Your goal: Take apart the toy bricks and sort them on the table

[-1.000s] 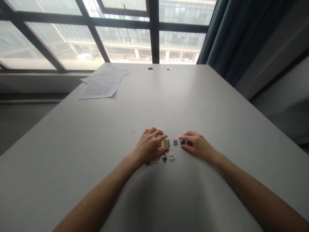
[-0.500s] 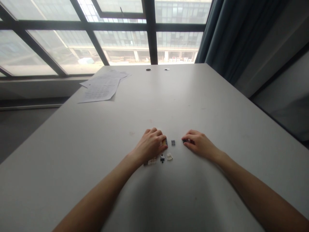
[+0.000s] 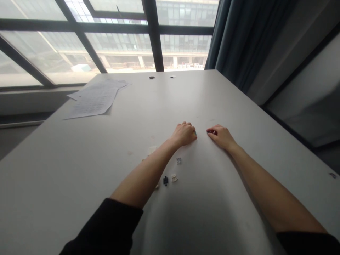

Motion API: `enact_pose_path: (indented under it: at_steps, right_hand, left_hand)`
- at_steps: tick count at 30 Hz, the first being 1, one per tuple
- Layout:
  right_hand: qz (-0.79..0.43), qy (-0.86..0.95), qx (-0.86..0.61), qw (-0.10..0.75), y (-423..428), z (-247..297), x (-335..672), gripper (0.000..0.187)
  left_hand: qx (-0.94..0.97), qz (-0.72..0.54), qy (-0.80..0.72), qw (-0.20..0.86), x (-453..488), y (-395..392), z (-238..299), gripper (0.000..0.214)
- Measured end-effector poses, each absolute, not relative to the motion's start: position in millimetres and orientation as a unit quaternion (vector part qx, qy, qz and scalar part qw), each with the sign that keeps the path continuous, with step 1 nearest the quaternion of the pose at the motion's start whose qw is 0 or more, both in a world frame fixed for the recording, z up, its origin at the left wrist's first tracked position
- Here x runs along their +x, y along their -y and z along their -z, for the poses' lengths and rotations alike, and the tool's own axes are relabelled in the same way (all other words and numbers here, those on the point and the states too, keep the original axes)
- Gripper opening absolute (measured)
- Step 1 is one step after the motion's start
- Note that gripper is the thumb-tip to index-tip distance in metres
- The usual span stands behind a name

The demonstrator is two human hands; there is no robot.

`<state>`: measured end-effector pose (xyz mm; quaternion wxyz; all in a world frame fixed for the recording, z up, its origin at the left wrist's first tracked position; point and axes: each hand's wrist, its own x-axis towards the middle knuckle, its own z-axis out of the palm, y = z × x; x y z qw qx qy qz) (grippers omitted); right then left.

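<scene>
Both my arms stretch forward over a pale grey table (image 3: 79, 170). My left hand (image 3: 183, 134) lies curled with its fingers closed round a small block, of which only a bluish edge shows at the fingertips. My right hand (image 3: 221, 135) is pinched on a small dark piece at its fingertips. Behind the hands, nearer to me, lie a small grey brick (image 3: 179, 160), a black piece (image 3: 165, 180) and a cream piece (image 3: 174, 177). A pale flat piece (image 3: 152, 150) shows just left of my left forearm.
Printed paper sheets (image 3: 92, 99) lie at the table's far left. Two round cable holes (image 3: 151, 77) sit near the far edge under the window. A dark curtain (image 3: 233, 42) hangs at the right, and the table's right edge runs diagonally.
Both hands have slid away from me across the table, each taking its small piece along. The grey, black and cream pieces stay behind, now nearer to me than the hands.
</scene>
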<state>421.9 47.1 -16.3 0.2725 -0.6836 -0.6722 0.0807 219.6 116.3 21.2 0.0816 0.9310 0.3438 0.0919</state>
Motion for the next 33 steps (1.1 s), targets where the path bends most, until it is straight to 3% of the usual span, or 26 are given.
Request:
enact_pose_path:
  at_steps: [11,16,22,28,33]
  right_hand:
    - [-0.051,0.652,-0.693,0.305,-49.5,21.4,420.1,0.024]
    - [-0.050,0.627,-0.691,0.357,-46.4,22.0,423.1,0.026]
    - [0.023,0.610,-0.671,0.421,-33.2,20.6,413.6,0.020]
    - [-0.095,0.792,-0.508,0.325,-3.7,3.2,346.3,0.023]
    - [-0.189,0.816,-0.492,0.237,6.1,-4.5,310.6,0.034]
  left_hand:
    - [0.922,-0.101,-0.354,0.117,257.0,-125.7,-12.6,0.030]
    - [0.907,-0.139,-0.373,0.140,234.8,-117.1,-24.1,0.065]
    - [0.923,-0.169,-0.326,0.115,137.1,-93.7,-53.7,0.032]
    - [0.889,-0.195,-0.403,0.092,41.9,-66.7,-52.9,0.027]
    - [0.908,-0.133,-0.383,0.104,35.0,-35.6,-35.0,0.027]
